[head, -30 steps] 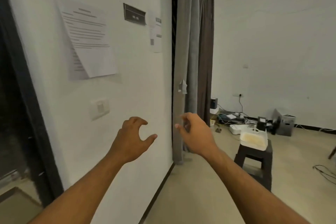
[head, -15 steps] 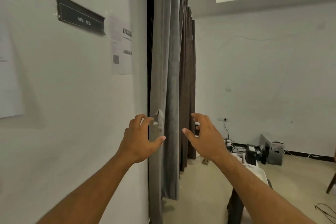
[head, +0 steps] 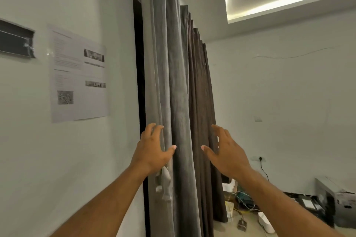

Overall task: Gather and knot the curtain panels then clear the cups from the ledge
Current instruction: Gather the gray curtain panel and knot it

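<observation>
Grey curtain panels (head: 173, 82) hang bunched in long folds from a rod by the dark doorway, with darker brown panels (head: 202, 92) behind them. My left hand (head: 152, 150) reaches the left edge of the grey folds, fingers spread and touching the fabric. My right hand (head: 225, 152) is raised on the right side of the brown folds, fingers spread, beside the cloth. Neither hand grips anything. No cups or ledge are in view.
A white wall on the left carries a printed sheet (head: 79, 75) and a dark plate (head: 15, 41). Cables, a white box and dark equipment (head: 327, 204) lie on the floor at the lower right. A socket (head: 260, 158) sits on the far wall.
I have come closer to the curtains and the view has tilted up. Both hands have risen and spread open on either side of the gathered folds; the left now touches the fabric.
</observation>
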Available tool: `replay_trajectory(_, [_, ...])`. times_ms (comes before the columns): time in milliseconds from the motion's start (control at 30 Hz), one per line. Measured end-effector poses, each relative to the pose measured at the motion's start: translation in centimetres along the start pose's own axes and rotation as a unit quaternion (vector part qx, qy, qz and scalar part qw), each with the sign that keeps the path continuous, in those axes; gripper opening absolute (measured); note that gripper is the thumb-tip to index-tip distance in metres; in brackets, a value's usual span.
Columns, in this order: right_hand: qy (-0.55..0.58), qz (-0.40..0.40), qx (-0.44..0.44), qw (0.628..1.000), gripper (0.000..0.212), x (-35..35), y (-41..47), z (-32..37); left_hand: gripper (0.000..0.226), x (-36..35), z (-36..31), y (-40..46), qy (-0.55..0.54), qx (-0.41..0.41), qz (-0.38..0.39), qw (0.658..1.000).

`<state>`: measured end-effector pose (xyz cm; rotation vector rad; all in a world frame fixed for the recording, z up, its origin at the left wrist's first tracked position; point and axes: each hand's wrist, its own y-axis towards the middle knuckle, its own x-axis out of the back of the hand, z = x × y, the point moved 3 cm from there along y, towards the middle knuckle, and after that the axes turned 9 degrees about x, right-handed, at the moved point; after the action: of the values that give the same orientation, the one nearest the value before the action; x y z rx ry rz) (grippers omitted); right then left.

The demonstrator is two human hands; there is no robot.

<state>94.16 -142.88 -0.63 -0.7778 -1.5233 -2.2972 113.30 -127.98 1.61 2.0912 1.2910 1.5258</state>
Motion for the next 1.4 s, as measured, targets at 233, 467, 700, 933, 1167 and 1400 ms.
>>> replay_trajectory(233, [0.053,-0.016,0.050,0.997,0.093,-4.1,15.1,-6.6,0.086,-2.8,-1.1,14.1,0.042,0.000,-0.096,0.994])
replay_trajectory(467, [0.134,-0.053,0.091,0.985,0.097,-7.7,29.1,-9.0,0.098,-2.0,-1.1,25.5,0.063,-0.023,-0.184,0.981])
replay_trajectory(700, [0.169,-0.133,0.103,0.971,0.099,-11.4,40.0,-7.8,0.107,-0.9,-0.8,34.5,0.067,-0.010,-0.249,0.966])
replay_trajectory(933, [0.293,-0.135,-0.019,0.946,0.102,-13.2,50.2,-10.2,0.092,1.7,-1.5,40.3,0.038,-0.005,-0.278,0.960])
replay_trajectory(1167, [0.347,-0.042,0.135,0.927,0.048,-13.7,54.2,-3.7,0.080,2.6,-0.4,42.9,0.015,-0.006,-0.272,0.962])
replay_trajectory(1400, [0.371,-0.084,0.380,0.844,0.041,-12.6,53.4,5.5,0.064,3.3,-1.9,43.1,-0.114,-0.038,-0.327,0.937])
